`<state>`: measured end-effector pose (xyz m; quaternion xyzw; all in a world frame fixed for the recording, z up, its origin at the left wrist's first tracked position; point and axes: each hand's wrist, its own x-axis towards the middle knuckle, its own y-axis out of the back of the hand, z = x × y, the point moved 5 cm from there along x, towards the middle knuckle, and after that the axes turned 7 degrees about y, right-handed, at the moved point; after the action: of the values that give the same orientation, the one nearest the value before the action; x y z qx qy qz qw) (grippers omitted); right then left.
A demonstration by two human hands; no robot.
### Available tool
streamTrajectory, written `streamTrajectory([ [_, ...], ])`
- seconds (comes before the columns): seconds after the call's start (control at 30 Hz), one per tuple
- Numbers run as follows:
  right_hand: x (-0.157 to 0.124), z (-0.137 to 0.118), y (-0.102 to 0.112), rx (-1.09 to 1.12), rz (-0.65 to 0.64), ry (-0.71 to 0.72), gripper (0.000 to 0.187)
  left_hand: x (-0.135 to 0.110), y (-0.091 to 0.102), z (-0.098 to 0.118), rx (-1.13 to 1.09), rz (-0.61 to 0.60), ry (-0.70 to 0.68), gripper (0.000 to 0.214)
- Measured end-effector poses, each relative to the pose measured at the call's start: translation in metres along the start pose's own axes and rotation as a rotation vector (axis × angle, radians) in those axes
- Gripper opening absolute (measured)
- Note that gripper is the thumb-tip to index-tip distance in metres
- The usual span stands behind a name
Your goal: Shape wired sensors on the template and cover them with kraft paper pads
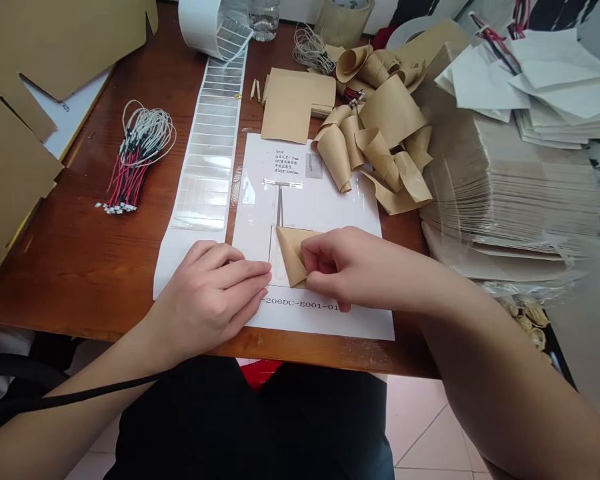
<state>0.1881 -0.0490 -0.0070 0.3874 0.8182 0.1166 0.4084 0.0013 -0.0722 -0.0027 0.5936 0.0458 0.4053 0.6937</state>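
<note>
we've got the left hand point(205, 300) lying flat on the lower edge of the white printed sheet point(360, 327), fingers pressed together and straight, tips just beside the kraft paper piece point(293, 257). the right hand point(333, 267) pinches that piece, fingers curled over its top and thumb tucked under, mostly hidden. the piece is folded to a pointed triangular shape and sits on the lower part of the sheet, over a drawn rectangle outline, between our two hands. the sheet lies on the wooden desk point(75, 280) near its front edge, with small printed text at top and a code ending "206dc-e001-01" along the bottom, partly covered by the right hand. a strip of clear tape point(280, 181) sits across the sheet. above the sheet are curled kraft cones point(380, 133), some resting on its top right corner, plus flat kraft sheets point(295, 100). to the right is a tall stack of kraft sheets point(505, 193), with white paper squares point(545, 87) on a pile behind it. left of the sheet runs a long strip of clear labels point(207, 153) from a white roll point(205, 27). further left is a bundle of red, black and white wires point(140, 157), and a large cardboard sheet point(25, 80) overhangs the desk corner. at the back are a water bottle point(264, 17), a tape roll point(343, 20) and a coil of thin wire point(313, 50).
</note>
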Motion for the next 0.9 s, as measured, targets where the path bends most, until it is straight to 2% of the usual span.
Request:
streamTrajectory([
  [0.1, 0.002, -0.001, 0.003, 0.065, 0.061, 0.006, 0.014, -0.001, 0.000, -0.001, -0.017, -0.005, 0.008, 0.014],
  [0.23, 0.009, -0.006, -0.001, 0.115, 0.224, 0.100, 0.026, -0.001, 0.001, -0.003, -0.070, -0.001, 0.025, 0.016],
  [0.37, 0.013, -0.009, -0.004, 0.061, 0.364, 0.141, 0.024, 0.002, 0.003, -0.007, -0.163, -0.003, 0.077, 0.013],
  [0.5, 0.014, -0.008, -0.004, 0.012, 0.392, 0.156, 0.020, 0.007, 0.002, -0.013, -0.190, 0.006, 0.160, 0.015],
  [0.7, 0.014, -0.006, -0.002, -0.055, 0.445, 0.169, 0.022, 0.018, -0.008, -0.010, -0.013, -0.017, 0.077, 0.024],
  [0.9, 0.013, -0.006, -0.001, -0.087, 0.441, 0.124, 0.023, 0.020, -0.009, -0.009, 0.025, -0.010, 0.067, 0.026],
])
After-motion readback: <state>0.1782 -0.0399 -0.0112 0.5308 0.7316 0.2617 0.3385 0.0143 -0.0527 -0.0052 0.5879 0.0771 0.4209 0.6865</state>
